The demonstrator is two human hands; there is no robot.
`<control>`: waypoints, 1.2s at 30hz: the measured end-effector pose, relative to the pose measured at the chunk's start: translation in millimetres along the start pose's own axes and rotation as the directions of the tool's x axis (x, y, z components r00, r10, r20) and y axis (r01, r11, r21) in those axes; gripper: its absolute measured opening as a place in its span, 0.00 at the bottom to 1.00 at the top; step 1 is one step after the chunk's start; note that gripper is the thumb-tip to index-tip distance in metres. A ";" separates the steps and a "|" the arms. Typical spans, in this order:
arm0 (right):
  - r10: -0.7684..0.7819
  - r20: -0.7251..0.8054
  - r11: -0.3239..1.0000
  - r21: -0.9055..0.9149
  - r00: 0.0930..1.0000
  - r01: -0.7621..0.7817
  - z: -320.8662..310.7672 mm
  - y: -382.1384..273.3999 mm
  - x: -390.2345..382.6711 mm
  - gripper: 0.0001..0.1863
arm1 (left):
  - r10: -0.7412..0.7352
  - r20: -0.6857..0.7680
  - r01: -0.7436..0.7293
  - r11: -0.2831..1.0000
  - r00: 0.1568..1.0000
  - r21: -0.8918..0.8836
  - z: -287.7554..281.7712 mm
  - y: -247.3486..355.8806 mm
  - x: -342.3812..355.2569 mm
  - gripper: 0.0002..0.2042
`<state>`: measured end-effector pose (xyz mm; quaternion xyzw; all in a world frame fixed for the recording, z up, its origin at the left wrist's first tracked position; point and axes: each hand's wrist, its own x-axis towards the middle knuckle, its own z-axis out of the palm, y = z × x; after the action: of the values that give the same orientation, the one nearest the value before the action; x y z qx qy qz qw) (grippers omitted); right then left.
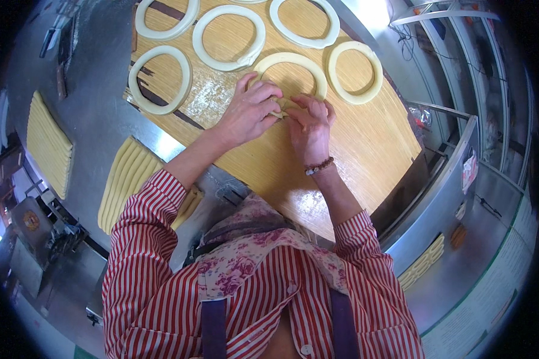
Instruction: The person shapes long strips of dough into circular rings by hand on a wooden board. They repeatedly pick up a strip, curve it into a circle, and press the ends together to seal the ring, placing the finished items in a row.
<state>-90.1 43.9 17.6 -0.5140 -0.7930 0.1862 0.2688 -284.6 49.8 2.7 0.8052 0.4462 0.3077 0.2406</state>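
Observation:
A pale yellow dough ring [293, 58] lies on the wooden board [257, 158], its near side between my two hands. My left hand [251, 110] is closed with bent fingers on the ring's near left part. From the right, my right hand [310, 122] pinches the dough where its ends come together. The dough at that spot looks flattened and uneven, and my fingers partly cover it. A beaded bracelet [319, 166] circles my right wrist.
Other dough rings lie around, such as a whiter one [229, 37] beyond my hands and a yellow one [354, 73] at right. Long dough strips [129, 176] rest on the metal table [96, 119] at left. A metal rack [461, 78] stands at right.

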 end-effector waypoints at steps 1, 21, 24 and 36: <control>-0.004 0.009 1.000 -0.002 1.000 0.004 -0.9 -1.1 1.3 0.09 | 0.007 -0.012 -0.007 1.000 1.000 0.003 0.7 0.5 0.4 0.07; -0.017 -0.134 0.996 -0.089 0.991 0.005 22.6 -11.4 -5.5 0.15 | -0.141 -0.158 0.142 0.990 0.977 -0.005 -18.9 22.1 -13.0 0.19; -0.047 -0.182 0.997 -0.066 0.982 0.036 29.6 -8.3 -7.8 0.13 | -0.149 -0.187 0.148 0.989 0.971 -0.022 -19.9 19.3 -16.3 0.18; -0.050 -0.102 0.997 -0.065 0.993 0.043 13.6 -19.3 -10.8 0.10 | -0.159 -0.129 0.155 0.987 0.979 -0.044 -19.1 18.1 -13.8 0.20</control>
<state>-108.8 25.9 15.4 -0.5126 -0.7952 0.1277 0.2976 -293.5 31.2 24.1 0.7411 0.5182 0.3478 0.2475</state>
